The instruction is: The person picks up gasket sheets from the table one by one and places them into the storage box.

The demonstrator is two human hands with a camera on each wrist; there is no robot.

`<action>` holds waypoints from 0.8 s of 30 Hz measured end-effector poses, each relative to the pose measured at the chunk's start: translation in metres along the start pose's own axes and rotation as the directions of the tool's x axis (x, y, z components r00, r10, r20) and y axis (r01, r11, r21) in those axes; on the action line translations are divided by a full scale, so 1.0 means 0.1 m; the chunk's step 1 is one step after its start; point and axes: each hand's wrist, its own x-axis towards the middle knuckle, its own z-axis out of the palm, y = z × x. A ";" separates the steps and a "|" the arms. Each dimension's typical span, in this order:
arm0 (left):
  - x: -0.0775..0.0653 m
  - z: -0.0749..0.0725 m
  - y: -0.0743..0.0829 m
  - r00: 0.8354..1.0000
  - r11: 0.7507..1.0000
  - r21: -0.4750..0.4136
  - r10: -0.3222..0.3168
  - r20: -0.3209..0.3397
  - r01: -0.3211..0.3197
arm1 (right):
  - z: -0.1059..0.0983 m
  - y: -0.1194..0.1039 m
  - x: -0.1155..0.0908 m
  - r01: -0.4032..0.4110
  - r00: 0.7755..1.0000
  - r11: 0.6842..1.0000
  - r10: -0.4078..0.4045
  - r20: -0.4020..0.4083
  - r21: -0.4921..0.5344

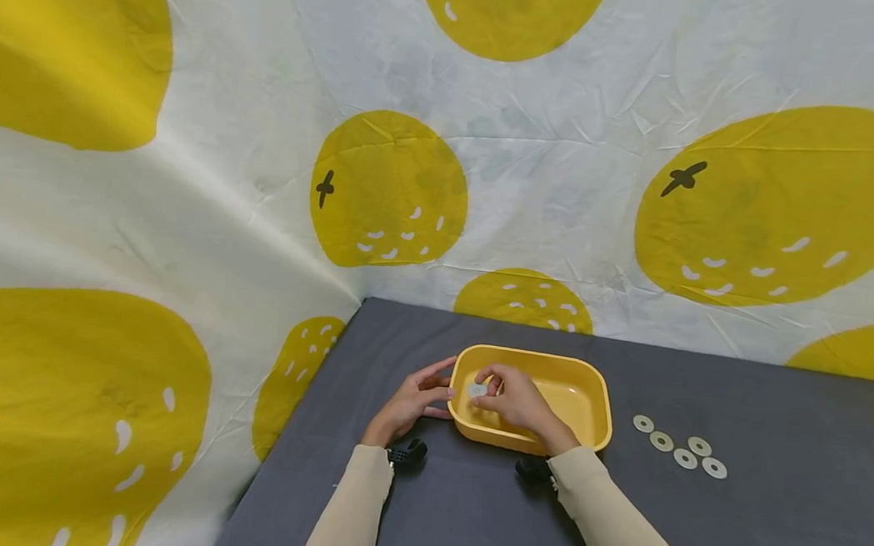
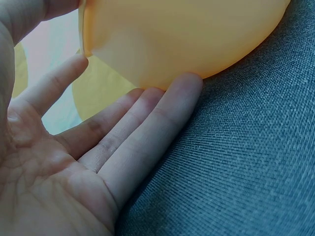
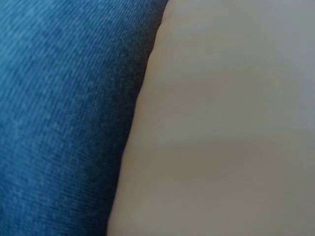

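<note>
A yellow rectangular basin (image 1: pixel 587 399) with rounded corners stands on the dark cloth. My left hand (image 1: pixel 412 401) rests against its left end, fingers spread and fairly straight. In the left wrist view, fingertips (image 2: pixel 187 86) touch the outer wall of the basin (image 2: pixel 197 34), while the thumb meets the rim. Inside the basin, near that left end, my right hand (image 1: pixel 515 399) pinches a pale flat washer (image 1: pixel 476 390) between thumb and fingers. The right wrist view shows neither the hand nor the washer, only cloth and a blurred beige surface.
Right of the basin, several flat washers (image 1: pixel 684 458) lie loosely grouped on the dark table cloth (image 1: pixel 795 437). White fabric with yellow fruit prints (image 1: pixel 389 191) hangs behind the table and along its left side.
</note>
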 end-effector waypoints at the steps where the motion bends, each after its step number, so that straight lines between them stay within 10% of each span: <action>1: 0.00 0.00 0.00 1.000 1.000 0.000 -0.003 -0.002 0.003 | 0.00 0.00 0.00 -0.006 1.000 1.000 0.006 0.005 0.003; 24: 0.00 0.02 0.00 1.000 1.000 -0.007 0.002 0.002 -0.002 | 0.05 -0.02 0.02 -0.066 0.996 0.996 0.070 0.060 -0.064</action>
